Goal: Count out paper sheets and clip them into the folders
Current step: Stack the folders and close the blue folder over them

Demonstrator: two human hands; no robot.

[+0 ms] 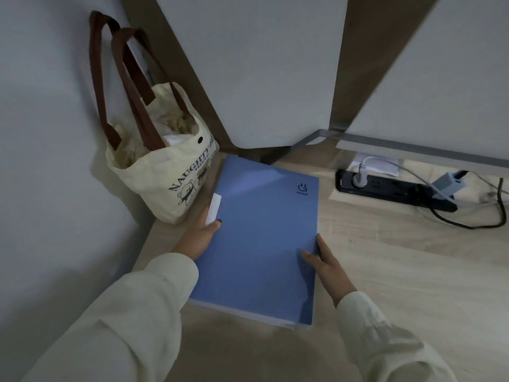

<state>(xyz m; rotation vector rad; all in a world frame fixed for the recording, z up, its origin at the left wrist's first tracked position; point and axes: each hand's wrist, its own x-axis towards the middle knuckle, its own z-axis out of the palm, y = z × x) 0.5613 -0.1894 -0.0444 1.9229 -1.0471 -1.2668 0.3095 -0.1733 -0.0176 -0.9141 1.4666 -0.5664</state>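
Closed blue folder (264, 238) held at both edges — early step, probably.
On the surface (158, 238) beside the tote bag (165, 166); gripped at its left edge by the left hand (202, 238), at its right by the right hand (327, 264). Next, likely — lifting the cover, one hand steadying the spine.

I take this for an office workstation, cubicle style. I see a pale wood-grain surface (385, 271) boxed in by white partition panels (261, 64) with a grey metal rail (413, 144), a black power strip (391, 190) with plugs (359, 180) and cables (468, 225) along the back, a blue folder (261, 230), and a cloth tote bag (165, 175) tucked in the corner.
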